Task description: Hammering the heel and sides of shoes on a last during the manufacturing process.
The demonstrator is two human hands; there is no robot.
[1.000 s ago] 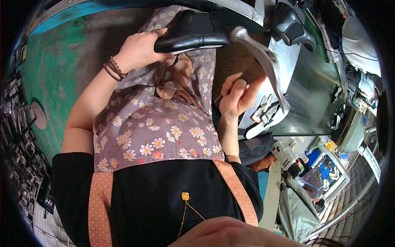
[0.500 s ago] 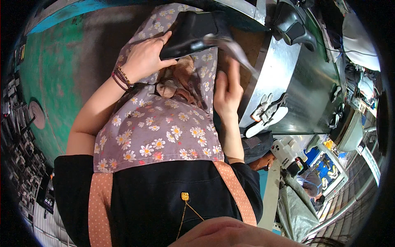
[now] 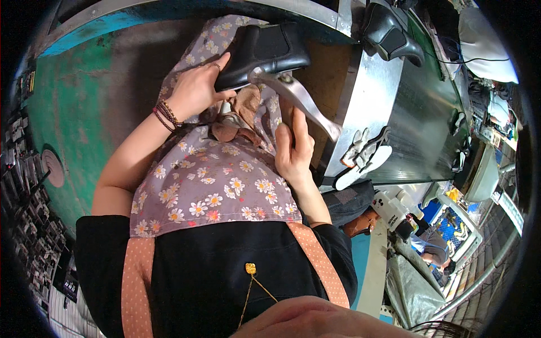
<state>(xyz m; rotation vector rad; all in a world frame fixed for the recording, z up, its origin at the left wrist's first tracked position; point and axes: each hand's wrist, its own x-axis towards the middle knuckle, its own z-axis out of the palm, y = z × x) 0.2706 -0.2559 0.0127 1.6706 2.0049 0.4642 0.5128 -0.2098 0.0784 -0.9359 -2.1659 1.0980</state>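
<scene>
My left hand (image 3: 197,81) is closed round the toe end of a black ankle boot (image 3: 260,50), held on its side over my lap. In my right hand (image 3: 296,149) is a shoemaker's hammer (image 3: 301,96) with a bright, curved metal head. Its round face is at the lower edge of the boot; I cannot tell whether they touch. The handle runs down into my fingers and is mostly hidden. Below the boot, brown scraps (image 3: 248,100) lie on my flowered apron (image 3: 214,186).
At my right is a workbench with a metal edge (image 3: 366,104). A second black boot (image 3: 389,34) stands at its far end. Grey and white sole-shaped pieces (image 3: 366,158) lie nearer. Beyond are a white bottle (image 3: 391,211) and another person (image 3: 434,248).
The hammer has moved left and down, its head now sharp instead of blurred. My right hand has shifted left and nearer to me. The boot has tilted slightly in my left hand.
</scene>
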